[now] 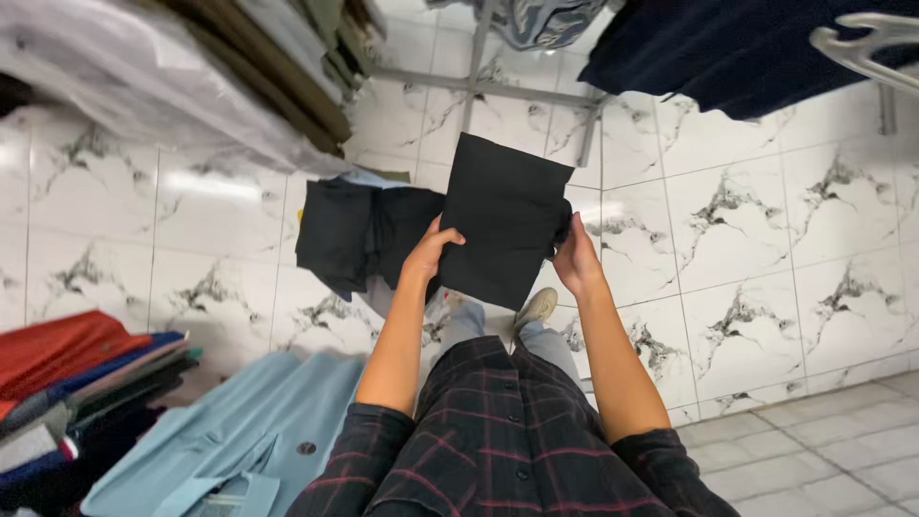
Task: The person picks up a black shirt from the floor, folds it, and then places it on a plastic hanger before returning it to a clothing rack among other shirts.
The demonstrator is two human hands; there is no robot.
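A folded black cloth point(505, 218) is held up in front of me with both hands. My left hand point(431, 251) grips its left edge, thumb on the front. My right hand point(576, 258) grips its right edge, where the fabric bunches a little. Below the cloth I see my dark plaid shirt point(498, 431), my jeans and one light shoe point(536, 308) on the marble-patterned tile floor point(766, 249).
A pile of black garments point(359, 235) lies on the floor just left of the cloth. A light blue garment point(239, 431) and a stack of coloured fabrics point(77, 383) sit at lower left. Plastic-wrapped fabric rolls point(163, 77) are upper left; dark navy cloth point(747, 48) and a hanger point(866, 43) upper right.
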